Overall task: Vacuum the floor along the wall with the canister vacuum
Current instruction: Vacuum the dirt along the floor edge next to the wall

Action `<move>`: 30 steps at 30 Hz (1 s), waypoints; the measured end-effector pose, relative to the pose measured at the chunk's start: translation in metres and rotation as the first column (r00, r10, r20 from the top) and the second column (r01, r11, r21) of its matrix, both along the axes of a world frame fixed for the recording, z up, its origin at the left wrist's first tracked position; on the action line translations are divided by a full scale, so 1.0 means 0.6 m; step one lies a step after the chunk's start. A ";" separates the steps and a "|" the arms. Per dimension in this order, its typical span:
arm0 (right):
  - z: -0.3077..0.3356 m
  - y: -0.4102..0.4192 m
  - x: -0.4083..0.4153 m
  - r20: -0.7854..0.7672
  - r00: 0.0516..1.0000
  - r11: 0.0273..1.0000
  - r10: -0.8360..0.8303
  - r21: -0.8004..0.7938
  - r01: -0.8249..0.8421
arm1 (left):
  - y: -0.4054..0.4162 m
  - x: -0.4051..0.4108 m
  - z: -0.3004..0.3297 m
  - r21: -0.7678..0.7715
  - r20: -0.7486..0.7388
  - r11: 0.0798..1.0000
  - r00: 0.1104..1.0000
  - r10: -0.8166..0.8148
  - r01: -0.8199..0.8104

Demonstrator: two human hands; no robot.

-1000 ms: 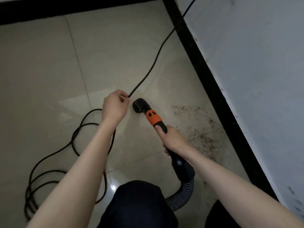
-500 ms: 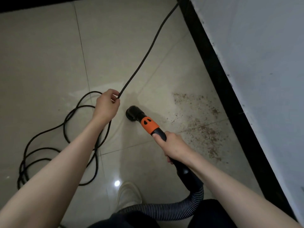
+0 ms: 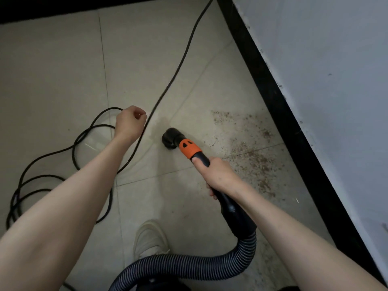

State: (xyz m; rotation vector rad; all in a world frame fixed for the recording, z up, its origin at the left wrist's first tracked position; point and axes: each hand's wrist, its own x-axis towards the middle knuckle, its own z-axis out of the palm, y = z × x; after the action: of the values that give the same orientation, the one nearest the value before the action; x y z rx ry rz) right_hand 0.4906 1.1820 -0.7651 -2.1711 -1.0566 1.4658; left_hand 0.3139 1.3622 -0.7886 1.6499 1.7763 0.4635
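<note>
A pale sneaker (image 3: 150, 238) is standing on the tile near the bottom centre of the frame, toe pointing up the picture. A black baseboard (image 3: 279, 97) is running diagonally down the right side, with a scuffed grey-white wall (image 3: 336, 80) rising beyond it at upper right.

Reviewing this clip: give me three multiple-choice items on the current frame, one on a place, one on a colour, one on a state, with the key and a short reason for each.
1. Where does the brown dirt lie?
A. between nozzle and black baseboard
B. under the cord loops
C. on the shoe

2. What colour is the collar behind the nozzle?
A. blue
B. orange
C. white

3. What is the right hand doing?
A. hanging free
B. pressing flat on the wall
C. gripping the vacuum wand

Key: 1 A, specks spread right of the nozzle toward the baseboard; 2 B, the band is orange; 3 C, fingers wrap the black wand.
</note>
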 end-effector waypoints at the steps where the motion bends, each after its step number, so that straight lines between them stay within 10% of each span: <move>1: -0.002 -0.006 0.006 0.015 0.999 1.000 -0.031 0.005 0.030 | -0.008 0.003 -0.001 -0.046 0.030 0.999 1.000 -0.004 0.005; 15: -0.006 -0.083 0.071 0.083 0.947 0.949 -0.310 0.080 0.304 | -0.237 0.049 0.015 -0.482 0.329 0.819 0.931 -0.161 0.312; 30: -0.050 -0.131 -0.004 0.069 0.990 0.987 -0.123 0.108 0.115 | -0.293 0.074 -0.051 -0.579 0.469 0.810 0.849 0.244 0.087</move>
State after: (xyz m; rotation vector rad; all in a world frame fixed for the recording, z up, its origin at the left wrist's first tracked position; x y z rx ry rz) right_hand 0.4881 1.1032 -0.7948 -2.1911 -0.9859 1.2573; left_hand 0.3581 1.1866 -0.8191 0.8952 1.3764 0.3157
